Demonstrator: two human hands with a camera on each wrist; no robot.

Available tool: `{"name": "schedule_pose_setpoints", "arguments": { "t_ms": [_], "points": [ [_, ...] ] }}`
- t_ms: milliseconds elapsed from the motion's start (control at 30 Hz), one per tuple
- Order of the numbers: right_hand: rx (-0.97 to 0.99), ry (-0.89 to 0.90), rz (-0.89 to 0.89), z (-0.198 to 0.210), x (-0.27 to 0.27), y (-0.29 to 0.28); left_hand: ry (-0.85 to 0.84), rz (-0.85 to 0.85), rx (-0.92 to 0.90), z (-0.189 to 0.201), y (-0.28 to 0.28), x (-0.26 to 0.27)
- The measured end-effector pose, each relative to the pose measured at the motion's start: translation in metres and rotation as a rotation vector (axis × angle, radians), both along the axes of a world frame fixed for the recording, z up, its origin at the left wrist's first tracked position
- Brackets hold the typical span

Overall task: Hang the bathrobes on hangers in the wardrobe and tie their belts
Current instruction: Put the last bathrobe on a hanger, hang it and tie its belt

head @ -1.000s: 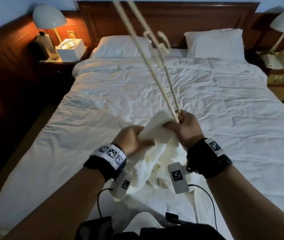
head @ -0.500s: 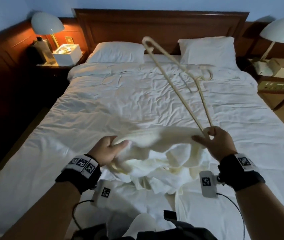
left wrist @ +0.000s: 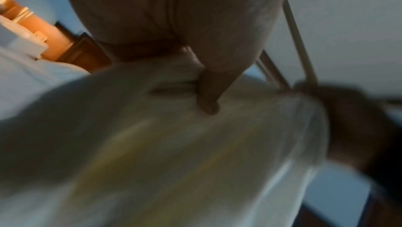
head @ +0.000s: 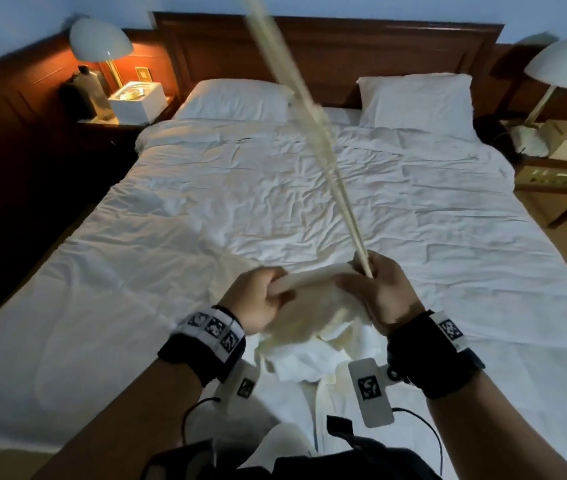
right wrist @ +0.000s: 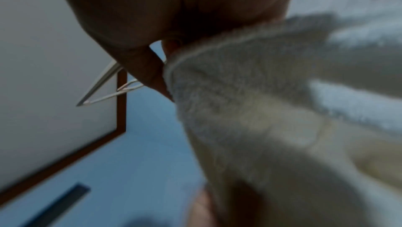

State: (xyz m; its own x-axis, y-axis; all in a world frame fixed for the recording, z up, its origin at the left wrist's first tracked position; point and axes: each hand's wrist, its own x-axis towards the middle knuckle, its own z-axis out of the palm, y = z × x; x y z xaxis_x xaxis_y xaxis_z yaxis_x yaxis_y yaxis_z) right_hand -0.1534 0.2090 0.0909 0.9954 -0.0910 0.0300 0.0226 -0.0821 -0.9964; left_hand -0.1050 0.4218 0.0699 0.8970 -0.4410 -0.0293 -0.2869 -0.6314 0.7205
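Head view: both hands grip bathrobe [head: 304, 313] edge above bed [head: 136, 237].

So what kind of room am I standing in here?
Most likely a hotel bedroom. A wide bed with white sheets and two pillows stands against a wooden headboard, with matching dome lamps on bedside tables either side. Your hands are working a bathrobe onto a hanger.

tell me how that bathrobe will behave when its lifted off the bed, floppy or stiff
Probably floppy: the bathrobe sags in folds between the left hand and right hand. Its thick, fuzzy pile in the right wrist view suggests some weight and a non-slippery grip. Likely to slump off the thin hanger unless spread.
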Motion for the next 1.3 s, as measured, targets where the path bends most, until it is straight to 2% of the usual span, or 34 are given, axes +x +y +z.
{"name": "schedule_pose_setpoints", "arguments": {
  "t_ms": [67,100,167,233,400,567,633,700,767,800,867,933,1067,1200,1233,1300],
  "points": [
    [0.216,0.038,-0.091,0.000,0.001,-0.014,-0.024,0.031,0.210,-0.031,0.003,-0.006],
    [0.248,0.050,-0.151,-0.001,0.000,-0.024,0.009,0.109,0.211,-0.045,0.007,-0.011],
    [0.170,0.059,-0.247,-0.005,-0.003,-0.049,0.093,0.239,0.118,-0.065,0.014,-0.020],
    [0.023,0.111,-0.287,-0.013,-0.011,-0.073,0.133,0.209,0.013,-0.066,0.016,-0.026],
    [-0.302,0.237,-0.292,-0.040,-0.032,-0.099,0.195,0.175,-0.372,-0.024,-0.010,-0.020],
    [-0.382,0.201,-0.262,-0.051,-0.041,-0.081,0.353,0.122,-0.689,0.020,-0.037,-0.021],
    [-0.413,0.152,-0.302,-0.046,-0.045,-0.078,0.396,0.172,-0.742,0.025,-0.041,-0.019],
    [-0.417,0.098,-0.291,-0.043,-0.048,-0.084,0.352,0.222,-0.718,0.024,-0.039,-0.013],
    [-0.388,0.095,-0.204,-0.041,-0.050,-0.092,0.279,0.200,-0.626,0.024,-0.032,-0.010],
    [-0.334,0.113,-0.137,-0.040,-0.050,-0.093,0.257,0.165,-0.576,0.024,-0.028,-0.009],
    [-0.098,0.176,-0.010,-0.037,-0.047,-0.084,0.225,0.091,-0.469,0.025,-0.025,-0.009],
    [0.060,0.221,-0.017,-0.038,-0.035,-0.069,0.188,0.064,-0.359,0.024,-0.025,-0.009],
    [0.023,0.134,-0.137,-0.028,-0.012,-0.050,0.156,0.179,-0.290,0.014,-0.023,-0.008],
    [0.155,0.060,-0.171,-0.029,-0.011,-0.062,0.148,0.204,-0.346,0.013,-0.009,-0.007],
    [0.124,0.088,-0.185,-0.033,-0.010,-0.066,0.088,0.156,-0.270,0.011,-0.004,-0.006],
    [-0.116,0.160,-0.295,-0.043,-0.008,-0.075,-0.078,0.048,0.002,0.003,0.002,-0.002]
  ]
}}
